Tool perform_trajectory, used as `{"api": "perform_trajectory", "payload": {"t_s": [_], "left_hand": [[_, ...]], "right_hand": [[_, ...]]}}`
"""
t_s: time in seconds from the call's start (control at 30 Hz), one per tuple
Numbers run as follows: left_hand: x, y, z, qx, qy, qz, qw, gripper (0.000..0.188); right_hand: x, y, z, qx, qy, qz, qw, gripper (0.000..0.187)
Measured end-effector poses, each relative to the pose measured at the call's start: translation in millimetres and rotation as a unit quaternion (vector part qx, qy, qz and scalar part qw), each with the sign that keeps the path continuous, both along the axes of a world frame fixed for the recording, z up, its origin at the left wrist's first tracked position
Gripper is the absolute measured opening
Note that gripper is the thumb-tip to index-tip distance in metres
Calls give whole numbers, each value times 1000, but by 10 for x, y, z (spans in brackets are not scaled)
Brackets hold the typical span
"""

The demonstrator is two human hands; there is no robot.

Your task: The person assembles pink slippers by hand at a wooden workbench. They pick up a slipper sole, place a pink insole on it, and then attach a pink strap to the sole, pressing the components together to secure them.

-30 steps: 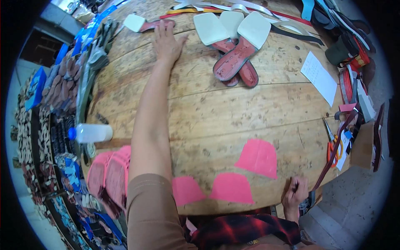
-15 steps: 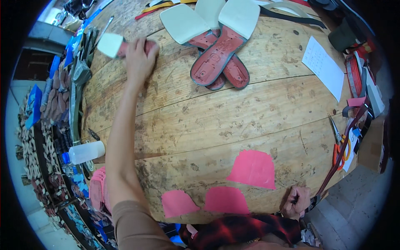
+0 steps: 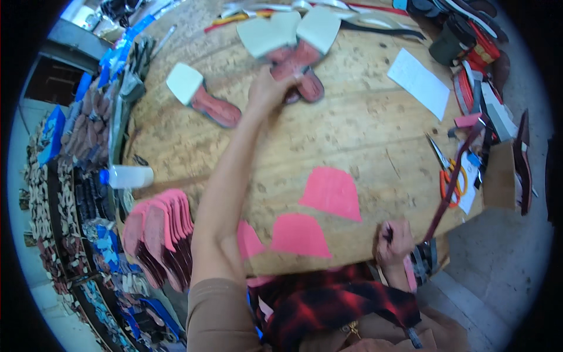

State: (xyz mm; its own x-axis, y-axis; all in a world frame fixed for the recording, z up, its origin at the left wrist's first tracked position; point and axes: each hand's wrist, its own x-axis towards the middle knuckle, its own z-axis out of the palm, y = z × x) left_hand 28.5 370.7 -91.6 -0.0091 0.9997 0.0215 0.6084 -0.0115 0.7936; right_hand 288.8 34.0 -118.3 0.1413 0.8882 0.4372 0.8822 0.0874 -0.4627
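My left hand [image 3: 271, 94] reaches across the table, its fingers closed on the red end of the top shoe sole [image 3: 293, 66] in a fanned pile of pale-and-red soles. A separate shoe sole [image 3: 214, 107], with a pale square end, lies to the left of that hand. My right hand [image 3: 394, 240] is curled at the near table edge; a dark bit shows in its fist, too small to name. Between my arms lie pink cut pieces [image 3: 331, 193] with one rounded side, one of them partly hidden by my left forearm.
Pink-edged pieces [image 3: 158, 226] hang in a row at the near left edge, beside a white bottle [image 3: 132, 176] with a blue cap. To the right lie scissors [image 3: 447, 167], a paper sheet [image 3: 419, 84] and a cardboard box [image 3: 501, 176]. Straps [image 3: 375, 23] line the far side.
My left hand has let go of the single sole at the left and moved right onto the fanned pile. The whole view has shifted; my right hand stays curled near the edge.
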Motion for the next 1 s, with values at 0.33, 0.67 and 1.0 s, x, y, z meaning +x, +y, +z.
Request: {"api": "perform_trajectory", "payload": {"t_s": [0.33,0.67,1.0], "left_hand": [[-494,-1620,29,144,162,-24,976,82],[-1434,-4702,-69,-93,-85,227,966,38],[-1826,-5295,-1847,-257,-558,348,708,41]], "right_hand": [[-49,-46,-105,36,9,1,999,15],[-474,-676,603,-78,188,305,930,8],[-1762,-913,-441,-303,-6,488,818,38]]}}
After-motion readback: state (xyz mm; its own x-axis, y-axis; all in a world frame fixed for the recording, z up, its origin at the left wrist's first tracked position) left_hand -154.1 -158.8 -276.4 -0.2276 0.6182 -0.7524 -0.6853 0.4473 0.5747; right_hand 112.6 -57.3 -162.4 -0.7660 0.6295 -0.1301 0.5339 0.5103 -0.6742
